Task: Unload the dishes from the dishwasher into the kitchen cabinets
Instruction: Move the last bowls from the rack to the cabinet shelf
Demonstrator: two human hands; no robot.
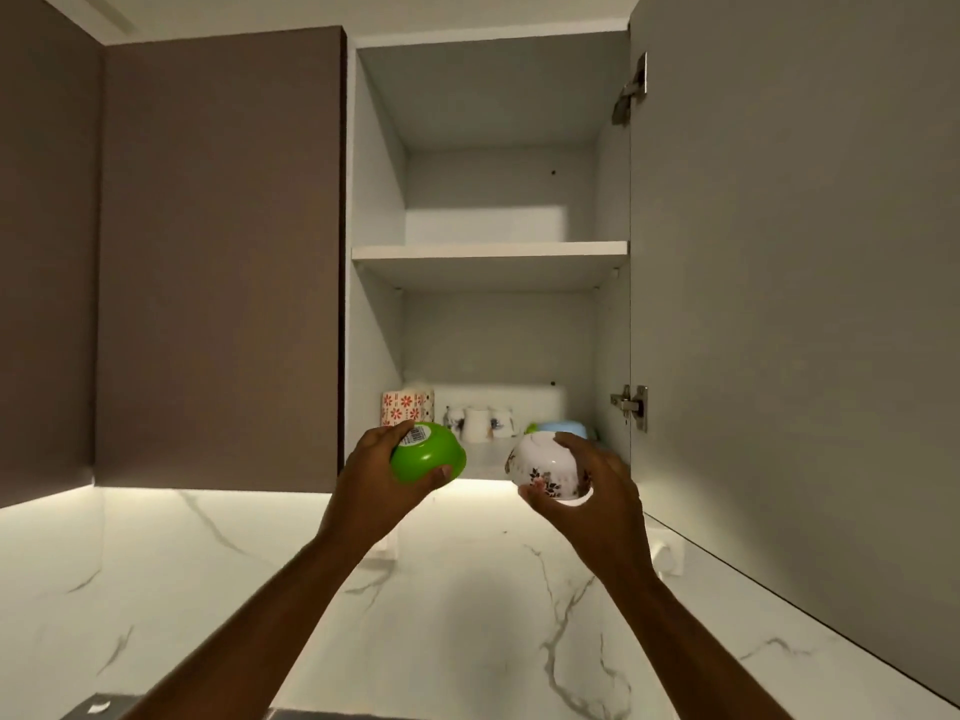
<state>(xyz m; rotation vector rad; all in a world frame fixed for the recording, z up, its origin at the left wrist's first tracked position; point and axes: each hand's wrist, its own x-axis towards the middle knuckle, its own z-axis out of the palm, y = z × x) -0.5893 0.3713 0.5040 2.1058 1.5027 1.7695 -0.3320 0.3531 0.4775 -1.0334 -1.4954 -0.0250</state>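
My left hand [382, 475] grips a green plastic bowl [434, 457], turned bottom-up with a barcode sticker on its base. My right hand [597, 483] holds a white bowl with a dark flower pattern [545, 470], tilted on its side. Both bowls are raised just in front of the lower shelf [485, 459] of the open wall cabinet. On that shelf stand a red-flowered mug [405, 405], some white patterned cups [480, 420] and a light blue bowl [563, 427] on a green one.
The cabinet door [779, 304] stands open on the right, its hinges showing. The upper shelf [491, 250] holds nothing visible. A closed brown cabinet front [218, 252] lies to the left. Below is a lit white marble backsplash [208, 563].
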